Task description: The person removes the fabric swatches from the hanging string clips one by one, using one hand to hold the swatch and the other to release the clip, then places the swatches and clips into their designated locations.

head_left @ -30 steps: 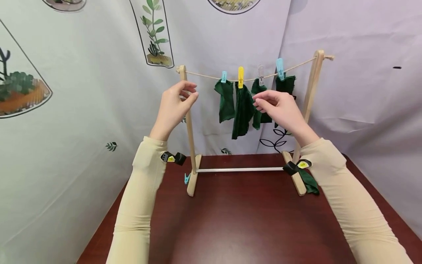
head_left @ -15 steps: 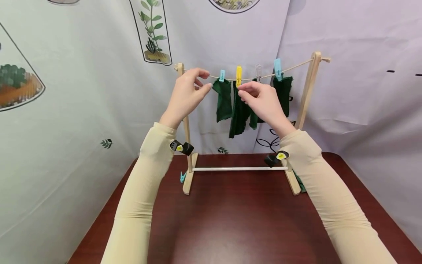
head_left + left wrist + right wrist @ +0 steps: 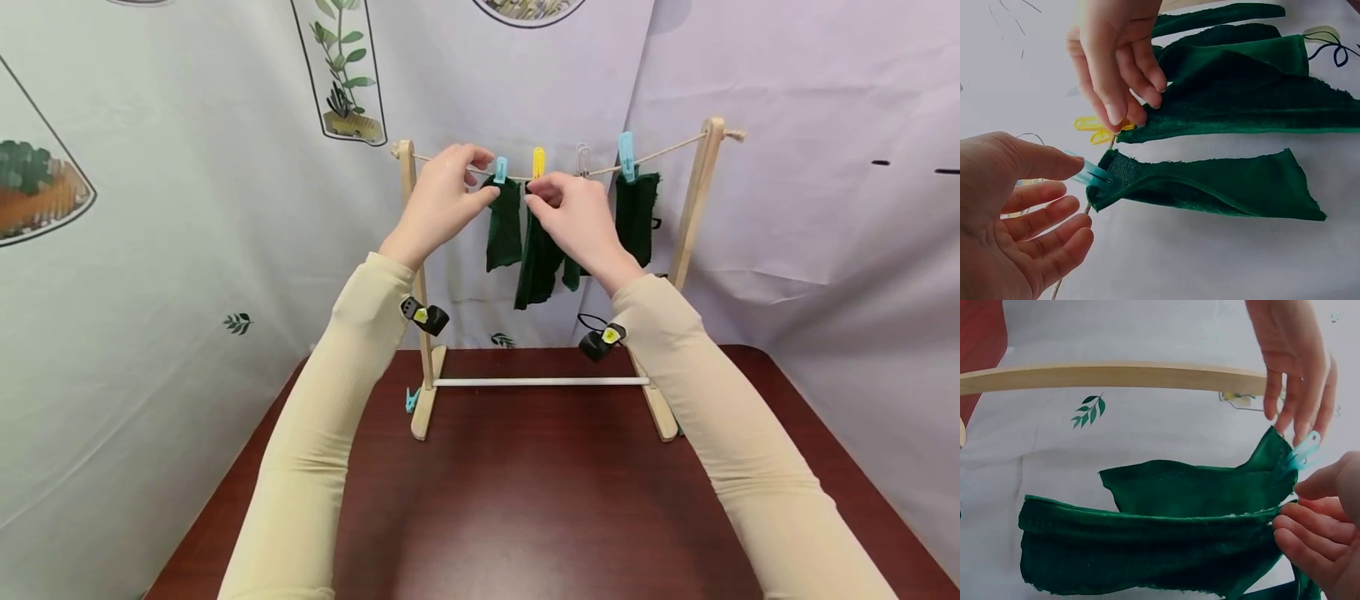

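Several dark green velvety cloth pieces hang by clothespins from a rope line (image 3: 675, 147). My left hand (image 3: 450, 190) is at the leftmost cloth (image 3: 505, 229), loosely bent fingers apart. In the left wrist view its thumb tip overlaps the end of the light blue clothespin (image 3: 1094, 174) on that cloth; the other fingers stay off it. My right hand (image 3: 581, 212) is beside it at the second cloth (image 3: 537, 271), with thumb and fingertips close to the cloth's top edge just under the yellow clothespin (image 3: 538, 161). Its fingers are loosely bent and partly hide the third cloth.
The line runs between two wooden posts (image 3: 693, 208) joined low down by a white bar (image 3: 540, 382). A blue clothespin (image 3: 412, 401) lies by the left foot on the dark red table (image 3: 487, 500). Farther right hang a clear clothespin (image 3: 582, 158) and another blue one (image 3: 626, 156).
Both hands have come closer together at the line: the left moved right to the leftmost clothespin, the right moved left and up to the yellow one. The view shifted slightly.
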Available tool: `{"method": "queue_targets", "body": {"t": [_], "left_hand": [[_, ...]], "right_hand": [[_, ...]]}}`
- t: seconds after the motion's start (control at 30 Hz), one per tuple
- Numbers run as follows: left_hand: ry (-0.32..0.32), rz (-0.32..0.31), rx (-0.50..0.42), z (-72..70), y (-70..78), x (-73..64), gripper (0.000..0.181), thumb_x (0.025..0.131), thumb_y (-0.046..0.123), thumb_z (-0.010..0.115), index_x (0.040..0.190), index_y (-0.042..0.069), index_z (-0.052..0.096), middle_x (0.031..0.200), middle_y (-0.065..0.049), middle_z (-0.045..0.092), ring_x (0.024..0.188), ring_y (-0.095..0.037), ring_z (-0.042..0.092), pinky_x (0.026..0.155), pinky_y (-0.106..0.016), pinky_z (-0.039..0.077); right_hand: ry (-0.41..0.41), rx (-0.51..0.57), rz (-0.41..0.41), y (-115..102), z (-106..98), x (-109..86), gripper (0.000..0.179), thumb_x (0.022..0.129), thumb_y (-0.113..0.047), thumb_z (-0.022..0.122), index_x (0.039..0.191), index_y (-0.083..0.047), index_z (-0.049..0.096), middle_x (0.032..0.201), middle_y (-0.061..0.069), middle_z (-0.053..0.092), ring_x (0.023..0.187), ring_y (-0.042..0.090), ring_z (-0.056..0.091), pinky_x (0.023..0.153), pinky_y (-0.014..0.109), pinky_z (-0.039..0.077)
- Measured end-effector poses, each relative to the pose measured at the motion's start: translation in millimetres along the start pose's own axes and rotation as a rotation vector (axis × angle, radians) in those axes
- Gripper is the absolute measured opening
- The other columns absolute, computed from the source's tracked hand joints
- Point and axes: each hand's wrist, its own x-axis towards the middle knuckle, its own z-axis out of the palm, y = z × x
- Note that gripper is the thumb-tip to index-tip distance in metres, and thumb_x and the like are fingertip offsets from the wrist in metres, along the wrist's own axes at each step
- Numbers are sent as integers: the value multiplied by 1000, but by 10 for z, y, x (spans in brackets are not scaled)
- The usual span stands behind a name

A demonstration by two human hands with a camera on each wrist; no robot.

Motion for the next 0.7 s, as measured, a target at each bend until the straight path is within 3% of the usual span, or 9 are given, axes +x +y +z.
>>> {"method": "queue_targets", "body": {"t": [0.2, 0.4, 0.7], "left_hand": [[-23, 37, 39, 27, 57, 98, 40, 98, 20, 67, 135, 7, 59, 131, -7, 59, 108, -22, 58, 91, -30, 48], [-75, 72, 77, 46, 95, 169, 41, 99, 18, 66, 138, 6, 58, 132, -8, 58, 110, -22, 57, 93, -31, 48], [-54, 53, 28, 8, 91, 174, 38, 99, 20, 66, 134, 6, 61, 124, -5, 63, 106, -17, 61, 90, -25, 50]], "right_hand": [[4, -66, -34, -48, 60, 80, 28, 100, -20, 64, 121, -2, 71, 106, 12, 74, 91, 23, 70, 82, 37, 56], [-8, -98, -2, -74, 86, 117, 29, 101, -20, 63, 122, -2, 70, 106, 13, 74, 91, 24, 69, 83, 39, 56], [8, -104, 11, -93, 98, 124, 30, 101, -22, 63, 122, -2, 70, 107, 13, 74, 91, 25, 69, 80, 39, 56]]}}
